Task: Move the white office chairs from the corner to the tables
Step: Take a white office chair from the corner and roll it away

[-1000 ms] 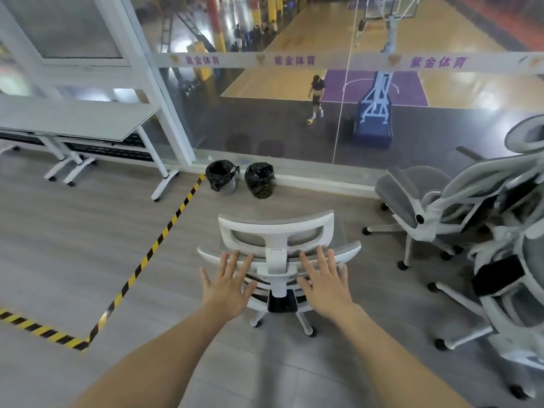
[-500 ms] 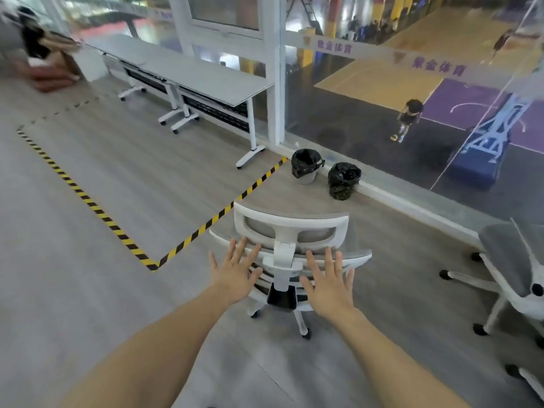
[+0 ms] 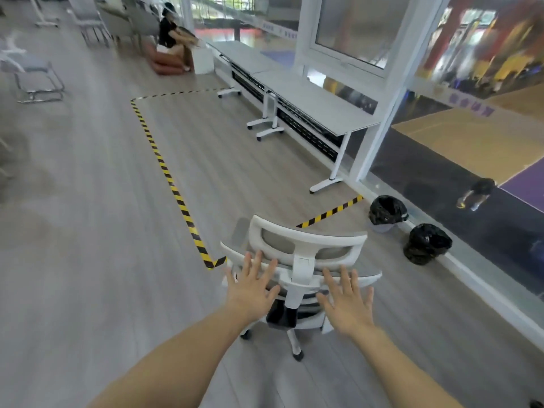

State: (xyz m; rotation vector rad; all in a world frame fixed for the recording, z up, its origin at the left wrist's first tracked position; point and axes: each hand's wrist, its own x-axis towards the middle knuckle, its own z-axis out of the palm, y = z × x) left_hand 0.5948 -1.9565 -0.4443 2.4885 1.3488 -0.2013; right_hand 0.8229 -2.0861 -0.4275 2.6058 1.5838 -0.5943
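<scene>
A white office chair (image 3: 303, 254) with grey mesh and a white headrest stands on castors just in front of me, its back turned to me. My left hand (image 3: 253, 287) lies flat against the left side of the chair's backrest, fingers spread. My right hand (image 3: 347, 301) presses flat on the right side the same way. Neither hand wraps around the frame. Two white-legged grey tables (image 3: 309, 95) stand end to end along the glass wall ahead on the right.
Black-and-yellow floor tape (image 3: 167, 175) marks a rectangle in front of the tables. Two bins with black bags (image 3: 385, 213) (image 3: 426, 244) sit by the glass wall to the right. A person (image 3: 170, 39) sits far ahead. Metal-framed chairs (image 3: 32, 78) stand at the left.
My view has swung left: the other white chairs at the right have left the frame, and the tables and taped area now lie ahead. The chair has turned left with my hands on it.
</scene>
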